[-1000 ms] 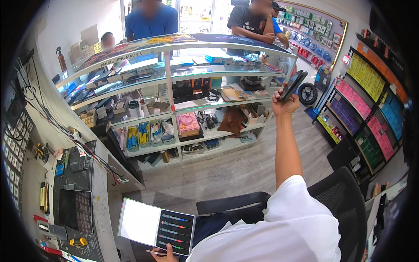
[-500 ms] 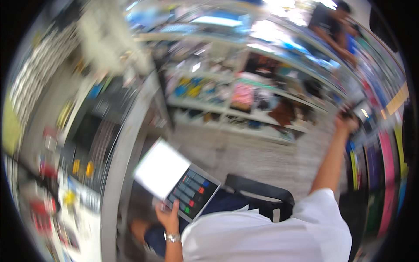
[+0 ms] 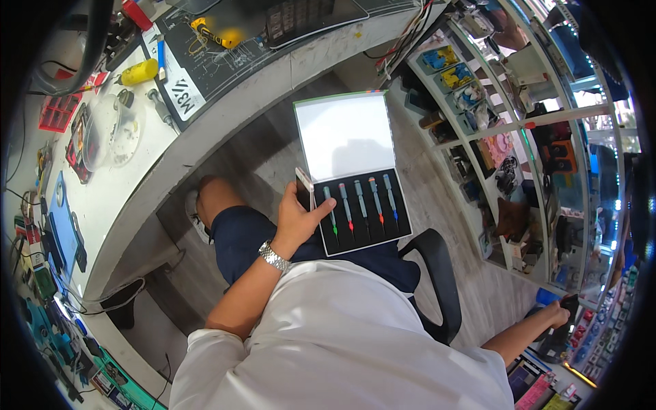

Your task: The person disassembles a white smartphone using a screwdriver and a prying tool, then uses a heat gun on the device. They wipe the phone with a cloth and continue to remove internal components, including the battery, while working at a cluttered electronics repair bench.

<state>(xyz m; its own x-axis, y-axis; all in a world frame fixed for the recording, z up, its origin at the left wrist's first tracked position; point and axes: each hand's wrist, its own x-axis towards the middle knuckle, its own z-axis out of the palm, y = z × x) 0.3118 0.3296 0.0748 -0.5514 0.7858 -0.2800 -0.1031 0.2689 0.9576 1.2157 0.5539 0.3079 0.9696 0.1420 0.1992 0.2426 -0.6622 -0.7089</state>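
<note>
My left hand (image 3: 298, 220) grips an open flat box (image 3: 374, 239) by its left side, thumb over the edge. Inside, on black lining, lie several slim precision screwdrivers (image 3: 363, 203) with grey handles and differently coloured lower ends. The raised white lid (image 3: 348, 137) leans back from the box. A thin, phone-like item (image 3: 305, 180) is pinched beside the box in the same hand. Far out to the right, my right hand (image 3: 559, 314) is closed around a small dark object (image 3: 568, 305) whose kind I cannot make out.
A curved white workbench (image 3: 137, 174) at left carries a dark work mat (image 3: 236, 68), a yellow bottle (image 3: 139, 72) and tools. Glass-fronted shelves (image 3: 492, 130) with goods stand at right. A black chair armrest (image 3: 441, 287) curves beside my lap.
My view has turned left, bringing more of the bench into sight. The box has swung more upright, still in my left hand. My right hand now appears lower at the right.
</note>
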